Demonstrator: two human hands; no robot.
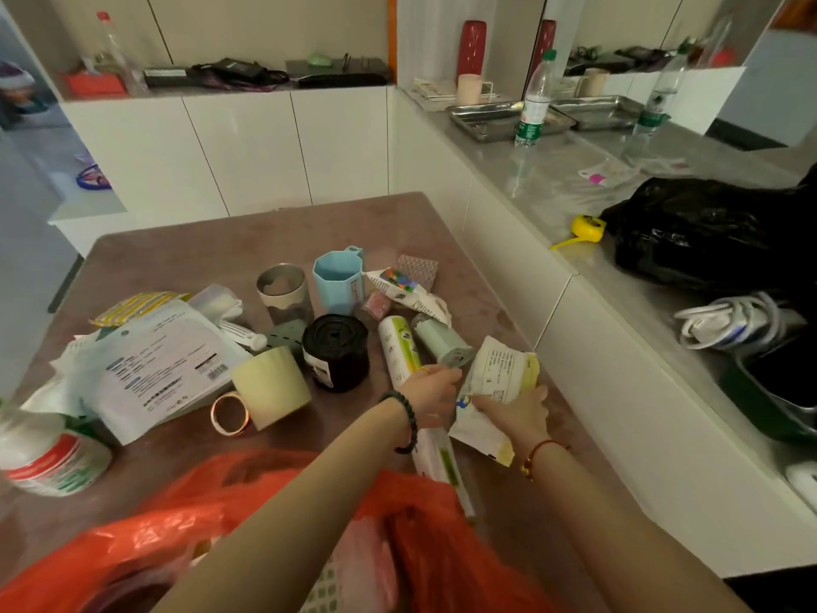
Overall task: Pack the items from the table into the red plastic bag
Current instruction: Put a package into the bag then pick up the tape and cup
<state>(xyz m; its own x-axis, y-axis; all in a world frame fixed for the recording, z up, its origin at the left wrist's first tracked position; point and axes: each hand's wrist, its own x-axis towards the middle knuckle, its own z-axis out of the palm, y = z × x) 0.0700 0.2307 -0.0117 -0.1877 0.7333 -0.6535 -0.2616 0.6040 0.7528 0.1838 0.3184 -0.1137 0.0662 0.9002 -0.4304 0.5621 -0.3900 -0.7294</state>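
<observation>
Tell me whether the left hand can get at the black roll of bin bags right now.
Probably yes: the black roll stands uncovered just beside the left hand. But that hand appears to grip the long white tube, so it must release it first.

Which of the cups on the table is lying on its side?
The pale yellow mug with the copper handle, beside the black roll; the grey cup and blue cup stand upright.

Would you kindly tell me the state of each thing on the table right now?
Red bag: open.
Blue cup: upright.
Metal cup: upright.
Yellow mug: on its side.
Black roll: standing on end.
Bottle: on its side.
Packet: gripped by right hand.
Left hand: over the long roll; grip unclear.
</observation>
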